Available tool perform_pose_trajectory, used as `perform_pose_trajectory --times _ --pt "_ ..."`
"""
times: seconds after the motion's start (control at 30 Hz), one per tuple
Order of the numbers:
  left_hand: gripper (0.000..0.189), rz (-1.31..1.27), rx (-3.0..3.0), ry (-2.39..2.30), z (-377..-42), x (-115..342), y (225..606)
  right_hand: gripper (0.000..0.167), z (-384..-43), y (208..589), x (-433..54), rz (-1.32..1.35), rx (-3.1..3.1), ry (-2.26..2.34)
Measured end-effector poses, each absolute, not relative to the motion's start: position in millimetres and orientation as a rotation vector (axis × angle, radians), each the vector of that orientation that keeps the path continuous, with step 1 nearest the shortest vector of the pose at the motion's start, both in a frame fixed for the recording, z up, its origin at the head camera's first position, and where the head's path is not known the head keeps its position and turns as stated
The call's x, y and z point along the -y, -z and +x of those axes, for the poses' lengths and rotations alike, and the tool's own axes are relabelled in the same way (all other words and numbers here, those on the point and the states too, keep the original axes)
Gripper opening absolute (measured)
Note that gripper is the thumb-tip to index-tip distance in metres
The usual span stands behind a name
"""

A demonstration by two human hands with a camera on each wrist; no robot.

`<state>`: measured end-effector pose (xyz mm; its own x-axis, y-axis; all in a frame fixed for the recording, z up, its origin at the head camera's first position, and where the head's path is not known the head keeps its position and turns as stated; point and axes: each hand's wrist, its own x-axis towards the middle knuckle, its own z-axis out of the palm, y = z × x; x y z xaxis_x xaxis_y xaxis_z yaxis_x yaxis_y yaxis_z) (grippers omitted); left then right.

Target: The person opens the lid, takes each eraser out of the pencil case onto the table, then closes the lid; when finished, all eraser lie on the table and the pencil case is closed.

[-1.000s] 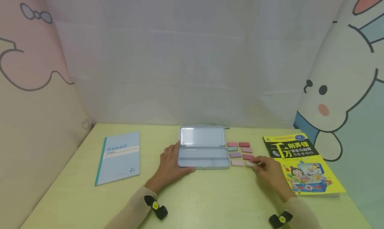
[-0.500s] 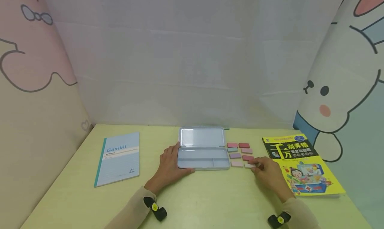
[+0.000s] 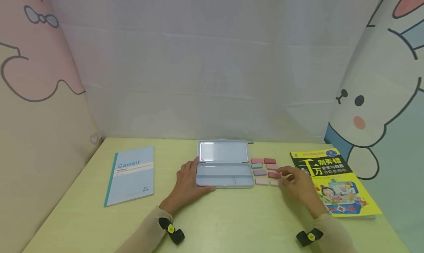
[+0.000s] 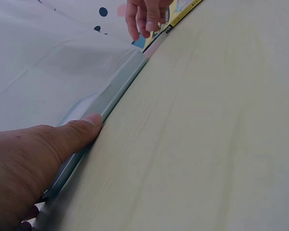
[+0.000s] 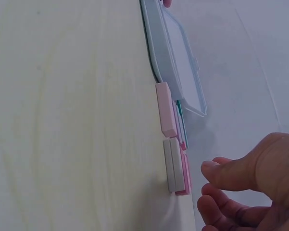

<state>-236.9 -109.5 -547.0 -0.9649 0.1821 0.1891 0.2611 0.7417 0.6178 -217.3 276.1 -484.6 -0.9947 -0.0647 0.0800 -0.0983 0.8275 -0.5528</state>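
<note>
A light blue pencil case (image 3: pixel 216 169) lies with its lid raised, its divided tray showing nothing inside. My left hand (image 3: pixel 187 183) holds its left end, thumb along the front edge and fingers along the side. To the right of the case, several small eraser-like blocks sit in two columns. My right hand (image 3: pixel 299 186) hovers at the near end of the right column, beside a white block (image 3: pixel 274 183) and a dark pink block (image 3: pixel 274 175). In the right wrist view, a gap separates its loosely bent fingers from the white block (image 5: pixel 173 163); a pale pink block (image 5: pixel 166 110) sits beyond.
A blue notebook (image 3: pixel 132 175) lies on the left of the table. A yellow and black book (image 3: pixel 347 199) lies at the right, partly behind my right hand. A pale curtain (image 3: pixel 212 80) closes off the back, and printed panels stand at both sides.
My right hand has let go of the white block and shifted slightly up and right from it. The block stays in the column. My left hand keeps its place on the pencil case.
</note>
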Motion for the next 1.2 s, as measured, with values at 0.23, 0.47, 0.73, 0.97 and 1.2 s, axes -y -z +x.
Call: perform_pose_trajectory --times 0.23,0.47,0.73,0.97,1.2 --pt "0.122 -0.361 2.821 1.024 -237 110 547 0.035 -225 479 -274 0.195 2.913 -0.888" --pt "0.122 -0.359 2.828 1.040 -237 109 545 0.040 -236 473 -264 0.211 2.912 -0.922" --pt "0.122 -0.368 2.824 1.037 -236 109 545 0.051 -247 473 -251 0.117 2.929 -1.049" --pt "0.122 -0.361 2.828 1.046 -234 109 544 0.058 -259 474 -243 0.059 2.912 -1.192" --pt "0.124 -0.364 2.820 1.038 -236 109 545 0.063 -277 472 -232 0.055 2.850 -1.670"
